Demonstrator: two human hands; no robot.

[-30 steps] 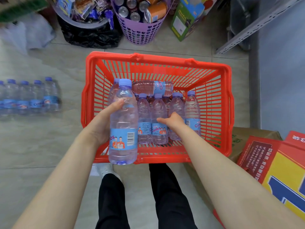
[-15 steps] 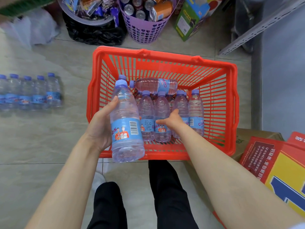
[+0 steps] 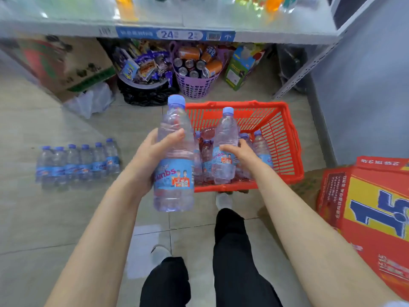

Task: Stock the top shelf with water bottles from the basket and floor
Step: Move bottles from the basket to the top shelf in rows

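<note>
Both bottles have come up since half a second ago, and the shelf [image 3: 66, 29] edge now shows above. Left hand [image 3: 150, 156] wraps one bottle [image 3: 173, 165] clear of the basket [image 3: 285, 151]; right hand [image 3: 241, 151] closes round a second bottle [image 3: 224, 149], lifted over the rest. Several remain inside, a row [image 3: 77, 162] waits on the floor. Shelf stock is too blurred to judge, so most work seems left.

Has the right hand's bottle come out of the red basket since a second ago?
Yes. The right hand has lifted its bottle upward; its cap now stands above the basket's far rim, while the other bottles stay down inside.
</note>
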